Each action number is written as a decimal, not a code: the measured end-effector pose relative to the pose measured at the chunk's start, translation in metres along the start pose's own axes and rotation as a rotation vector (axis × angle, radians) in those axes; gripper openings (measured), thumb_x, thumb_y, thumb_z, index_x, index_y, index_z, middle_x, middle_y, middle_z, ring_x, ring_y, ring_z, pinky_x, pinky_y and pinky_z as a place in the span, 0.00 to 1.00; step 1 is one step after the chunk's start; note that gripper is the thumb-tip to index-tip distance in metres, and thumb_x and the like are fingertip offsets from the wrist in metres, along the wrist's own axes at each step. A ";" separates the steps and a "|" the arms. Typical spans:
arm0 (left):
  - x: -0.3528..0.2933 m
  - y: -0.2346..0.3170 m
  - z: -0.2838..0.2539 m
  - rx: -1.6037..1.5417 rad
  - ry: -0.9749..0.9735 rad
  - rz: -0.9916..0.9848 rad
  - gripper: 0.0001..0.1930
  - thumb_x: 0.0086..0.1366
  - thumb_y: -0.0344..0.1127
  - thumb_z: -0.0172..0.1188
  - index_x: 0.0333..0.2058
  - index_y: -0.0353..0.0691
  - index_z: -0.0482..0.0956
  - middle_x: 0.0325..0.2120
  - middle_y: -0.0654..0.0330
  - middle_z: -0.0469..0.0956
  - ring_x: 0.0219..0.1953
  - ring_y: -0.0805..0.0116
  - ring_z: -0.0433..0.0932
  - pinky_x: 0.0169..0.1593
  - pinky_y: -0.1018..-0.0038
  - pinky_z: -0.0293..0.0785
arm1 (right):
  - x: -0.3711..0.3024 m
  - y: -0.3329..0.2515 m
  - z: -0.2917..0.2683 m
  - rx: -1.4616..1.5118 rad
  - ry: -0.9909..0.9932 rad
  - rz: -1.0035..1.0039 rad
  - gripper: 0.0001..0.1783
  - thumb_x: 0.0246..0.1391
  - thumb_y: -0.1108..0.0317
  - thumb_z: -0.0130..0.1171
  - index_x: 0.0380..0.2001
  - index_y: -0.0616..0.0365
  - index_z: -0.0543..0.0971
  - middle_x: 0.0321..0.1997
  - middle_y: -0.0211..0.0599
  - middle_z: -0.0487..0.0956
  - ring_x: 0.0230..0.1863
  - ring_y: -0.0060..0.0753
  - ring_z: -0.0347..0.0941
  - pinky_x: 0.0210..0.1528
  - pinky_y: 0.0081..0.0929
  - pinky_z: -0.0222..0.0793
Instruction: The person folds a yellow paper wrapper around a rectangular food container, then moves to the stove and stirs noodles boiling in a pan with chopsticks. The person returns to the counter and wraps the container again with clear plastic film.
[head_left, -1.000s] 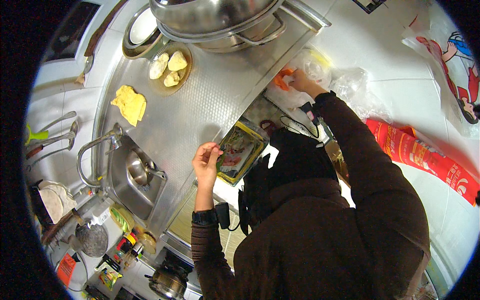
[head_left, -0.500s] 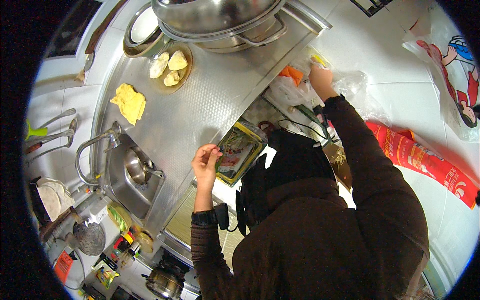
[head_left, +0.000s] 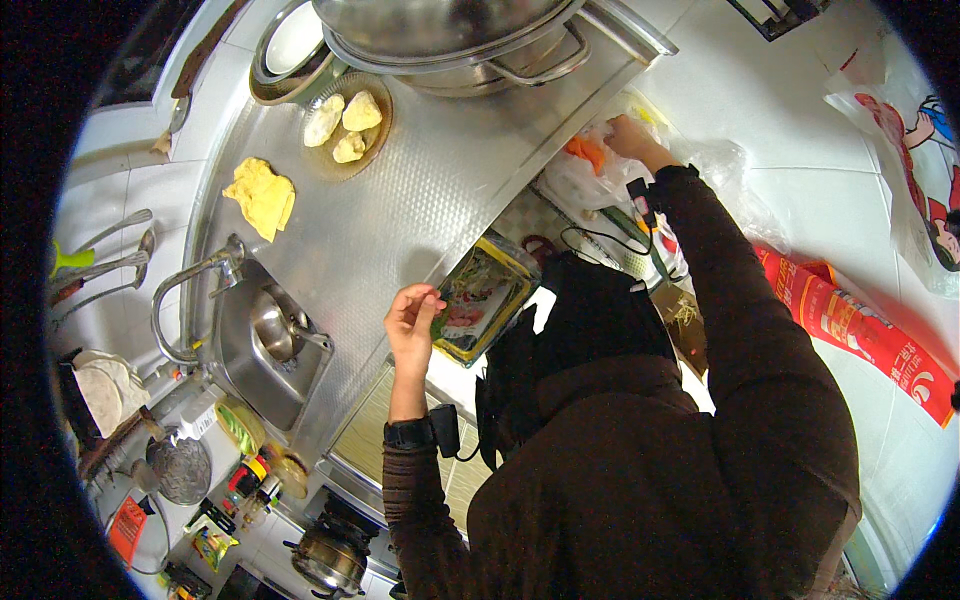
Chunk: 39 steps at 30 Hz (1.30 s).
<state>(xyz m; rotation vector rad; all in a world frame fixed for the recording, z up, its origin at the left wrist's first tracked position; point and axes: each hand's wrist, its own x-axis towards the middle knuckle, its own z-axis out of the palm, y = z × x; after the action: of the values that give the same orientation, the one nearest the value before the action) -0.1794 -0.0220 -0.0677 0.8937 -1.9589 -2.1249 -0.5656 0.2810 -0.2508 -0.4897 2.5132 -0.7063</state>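
My left hand is raised by the counter's front edge, thumb and fingers drawn together; whatever may be between them is too small to make out. Just right of it, lower down, a rectangular bin with a yellowish-green rim holds scraps. My right hand reaches out to the far right, closed on a clear plastic bag, its fingertips partly covered by the film. Something orange shows in the bag beside that hand. More crumpled clear plastic lies to its right.
On the steel counter are a glass plate with pale yellow chunks, a yellow cloth and a large steel pot. A sink with a pan is at left. A red package stands right of my right arm.
My right hand has moved slightly left and away from me, to the plastic bag, and the orange thing has shifted shape. My left hand stays nearly still. The view has tilted a little.
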 end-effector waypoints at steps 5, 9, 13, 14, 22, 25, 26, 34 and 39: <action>-0.001 -0.002 -0.002 0.010 0.005 -0.016 0.07 0.68 0.28 0.59 0.43 0.37 0.78 0.35 0.61 0.80 0.34 0.74 0.79 0.40 0.78 0.74 | -0.002 -0.002 -0.005 0.051 -0.226 0.138 0.39 0.47 0.57 0.68 0.62 0.56 0.68 0.61 0.52 0.71 0.61 0.49 0.69 0.58 0.40 0.68; 0.001 0.001 0.001 0.014 -0.002 -0.019 0.07 0.68 0.28 0.59 0.43 0.37 0.78 0.36 0.60 0.81 0.34 0.74 0.79 0.39 0.78 0.74 | -0.016 0.014 0.001 0.104 -0.453 0.123 0.44 0.48 0.55 0.68 0.67 0.46 0.61 0.70 0.41 0.61 0.65 0.45 0.65 0.63 0.35 0.64; 0.001 0.003 0.003 -0.007 -0.004 -0.036 0.07 0.68 0.28 0.59 0.43 0.36 0.78 0.36 0.60 0.81 0.34 0.74 0.79 0.39 0.79 0.73 | -0.038 0.048 0.009 -0.336 -0.259 -0.338 0.42 0.52 0.54 0.64 0.69 0.36 0.58 0.71 0.30 0.57 0.65 0.42 0.66 0.63 0.35 0.65; 0.001 0.003 0.003 -0.006 -0.004 -0.037 0.07 0.68 0.28 0.58 0.43 0.36 0.78 0.36 0.60 0.81 0.34 0.73 0.79 0.39 0.79 0.73 | -0.043 0.050 0.011 -0.291 -0.289 -0.199 0.41 0.53 0.54 0.62 0.69 0.35 0.58 0.71 0.28 0.58 0.64 0.41 0.67 0.63 0.34 0.65; -0.004 0.003 0.002 0.009 -0.003 -0.045 0.06 0.69 0.26 0.55 0.43 0.35 0.78 0.36 0.59 0.81 0.35 0.73 0.79 0.40 0.78 0.73 | -0.031 0.010 0.014 -0.385 -0.136 -0.010 0.32 0.55 0.59 0.58 0.63 0.43 0.63 0.61 0.38 0.69 0.59 0.45 0.71 0.61 0.36 0.65; -0.004 0.005 0.001 0.026 -0.039 -0.024 0.06 0.70 0.28 0.55 0.42 0.37 0.78 0.35 0.60 0.81 0.34 0.72 0.79 0.40 0.76 0.73 | -0.012 -0.003 0.015 -0.325 -0.064 -0.065 0.27 0.55 0.62 0.57 0.59 0.49 0.67 0.57 0.42 0.72 0.57 0.48 0.72 0.59 0.39 0.67; -0.004 0.006 0.001 0.025 -0.053 -0.023 0.06 0.69 0.28 0.54 0.42 0.36 0.78 0.36 0.60 0.81 0.35 0.72 0.79 0.41 0.77 0.73 | -0.006 -0.006 0.015 -0.255 -0.070 -0.015 0.26 0.55 0.63 0.57 0.57 0.51 0.69 0.56 0.44 0.73 0.56 0.49 0.73 0.58 0.40 0.67; -0.008 0.010 0.001 0.061 -0.042 -0.062 0.06 0.69 0.28 0.55 0.42 0.36 0.78 0.36 0.60 0.81 0.35 0.72 0.79 0.41 0.76 0.73 | 0.001 -0.033 0.029 -0.162 0.140 -0.195 0.18 0.53 0.69 0.60 0.47 0.62 0.79 0.47 0.54 0.80 0.50 0.54 0.77 0.50 0.42 0.73; -0.010 0.011 0.002 0.058 -0.042 -0.067 0.06 0.69 0.29 0.56 0.42 0.37 0.78 0.36 0.59 0.81 0.35 0.71 0.79 0.41 0.77 0.73 | -0.007 -0.026 0.057 0.184 0.365 0.141 0.22 0.49 0.53 0.67 0.41 0.59 0.82 0.44 0.53 0.81 0.48 0.53 0.78 0.48 0.43 0.74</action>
<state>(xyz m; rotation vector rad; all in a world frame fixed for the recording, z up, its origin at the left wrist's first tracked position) -0.1757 -0.0175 -0.0542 0.9449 -2.0486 -2.1504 -0.5241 0.2416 -0.2762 -0.1233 2.7439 -1.0371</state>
